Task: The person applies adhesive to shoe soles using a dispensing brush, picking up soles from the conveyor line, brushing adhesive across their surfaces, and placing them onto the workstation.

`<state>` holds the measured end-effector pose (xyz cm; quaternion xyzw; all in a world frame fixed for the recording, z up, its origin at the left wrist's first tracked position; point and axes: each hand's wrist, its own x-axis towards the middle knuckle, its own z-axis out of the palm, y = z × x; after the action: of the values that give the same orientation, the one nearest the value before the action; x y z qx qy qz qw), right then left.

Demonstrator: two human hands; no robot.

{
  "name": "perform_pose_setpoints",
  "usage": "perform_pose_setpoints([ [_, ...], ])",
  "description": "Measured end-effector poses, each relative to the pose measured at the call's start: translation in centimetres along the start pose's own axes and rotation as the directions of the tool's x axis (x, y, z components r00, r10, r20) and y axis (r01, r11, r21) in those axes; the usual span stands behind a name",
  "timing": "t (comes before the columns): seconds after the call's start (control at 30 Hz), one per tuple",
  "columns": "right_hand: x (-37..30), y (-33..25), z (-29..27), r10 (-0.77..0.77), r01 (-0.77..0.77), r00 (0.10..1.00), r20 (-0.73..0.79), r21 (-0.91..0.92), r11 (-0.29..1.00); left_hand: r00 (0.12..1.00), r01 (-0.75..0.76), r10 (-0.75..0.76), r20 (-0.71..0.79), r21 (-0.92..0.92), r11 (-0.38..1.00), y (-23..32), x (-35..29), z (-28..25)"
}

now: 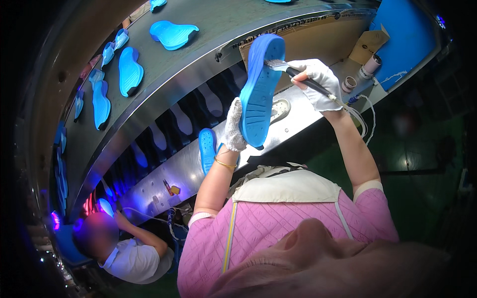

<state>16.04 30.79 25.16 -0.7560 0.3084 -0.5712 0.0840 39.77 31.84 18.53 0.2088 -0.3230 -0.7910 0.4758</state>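
My left hand (233, 130), in a white knit glove, grips a blue shoe sole (259, 102) by its left edge near the lower end. The sole is held raised, its grooved and dotted face in view. In my gloved right hand (322, 85) is a black-handled brush (309, 82) with a pale hose running from its back end. The brush's bristles touch the sole's face near the top. Another blue sole (206, 150) lies on the metal bench (189, 164), partly behind my left forearm. A pale sole (281, 110) lies on the bench behind the held one.
Beyond the bench, a curved dark conveyor belt (164, 69) carries several blue soles. Slots beneath it hold more soles (181, 119). A cardboard box (323, 44) and small containers (370, 64) stand at right. At lower left, a co-worker (136, 258) handles a sole.
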Motion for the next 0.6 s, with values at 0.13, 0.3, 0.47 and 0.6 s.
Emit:
perform_pose_setpoints([
  [0.13,-0.6,-1.7,-1.0,-0.067,0.083,0.970,0.233,-0.058,0.995,0.994,-0.108,0.109,0.019,-0.039,0.993,1.3,0.5,0.8],
  [0.3,-1.0,-2.8,-1.7,0.114,-0.120,0.993,0.041,0.205,0.971,0.968,-0.143,0.162,0.192,-0.108,0.984,8.3,5.8,3.4],
  [0.47,-1.8,-1.5,-0.6,0.378,-0.301,0.926,-0.002,0.600,0.742,0.827,-0.557,0.537,0.166,0.375,0.741,15.1,14.8,2.5],
  [0.6,-4.0,-1.2,-0.7,0.467,-0.372,0.884,0.006,0.616,0.695,0.661,-0.050,0.520,0.541,0.723,-0.689,14.2,15.5,0.6],
])
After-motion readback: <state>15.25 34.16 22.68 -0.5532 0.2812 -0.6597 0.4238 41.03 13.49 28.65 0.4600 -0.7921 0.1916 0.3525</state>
